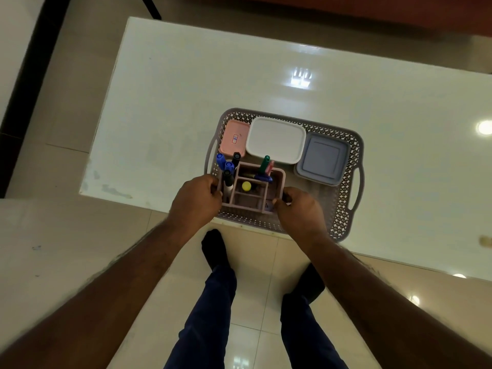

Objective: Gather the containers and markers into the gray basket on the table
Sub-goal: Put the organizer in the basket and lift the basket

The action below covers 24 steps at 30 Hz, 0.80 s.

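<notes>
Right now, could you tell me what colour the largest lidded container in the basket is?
White container, clearest in the head view.

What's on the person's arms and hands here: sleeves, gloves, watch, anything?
Nothing visible. Both forearms are bare for their whole visible length, with no sleeve edge in frame. The left hand and right hand have no gloves; no watch, bands or rings show on what can be seen. Lower down, dark blue trousers and black socks.

left hand, right hand (both gripping)
</notes>
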Available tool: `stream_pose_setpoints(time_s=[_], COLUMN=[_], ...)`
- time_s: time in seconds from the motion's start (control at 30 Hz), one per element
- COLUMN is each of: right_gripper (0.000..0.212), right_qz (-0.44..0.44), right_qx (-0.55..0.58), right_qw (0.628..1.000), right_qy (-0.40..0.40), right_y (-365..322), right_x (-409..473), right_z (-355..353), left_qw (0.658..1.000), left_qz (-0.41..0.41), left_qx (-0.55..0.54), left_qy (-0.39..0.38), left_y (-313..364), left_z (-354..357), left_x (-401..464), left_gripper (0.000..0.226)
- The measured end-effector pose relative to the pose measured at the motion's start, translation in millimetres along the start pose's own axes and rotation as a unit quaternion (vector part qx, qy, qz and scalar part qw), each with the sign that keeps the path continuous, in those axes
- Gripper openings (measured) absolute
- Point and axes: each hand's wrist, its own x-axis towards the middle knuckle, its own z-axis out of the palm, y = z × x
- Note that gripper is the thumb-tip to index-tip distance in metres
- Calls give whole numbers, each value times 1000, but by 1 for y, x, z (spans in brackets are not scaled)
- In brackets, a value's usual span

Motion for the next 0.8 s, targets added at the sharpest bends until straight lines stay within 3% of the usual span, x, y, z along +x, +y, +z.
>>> stream_pose_setpoints(time_s=[0.27,0.4,0.63,0.73,0.8], right_gripper=[25,44,19,27,38], right_qz=[-1,25,35,59,98], right_qx=[29,17,8,-7,-8], right_qw=[1000,999,968,951,952], right_qy=[3,19,249,304,290], right_y=[1,7,35,55,68], right_x=[-2,-4,-2,4,5], right_z=[0,-10,-60,-75,-78], left_qw=[1000,1000,985,992,997], left_qz=[7,2,-2,-8,-19], left_qx=[9,12,-21,-41,-44], left_qy=[-8,9,169,122,63], left_y=[-1,-3,-19,-25,-25], left_z=[-4,-13,-41,-44,-38], left_x=[2,2,28,51,60], left_gripper=[22,26,19,34,45])
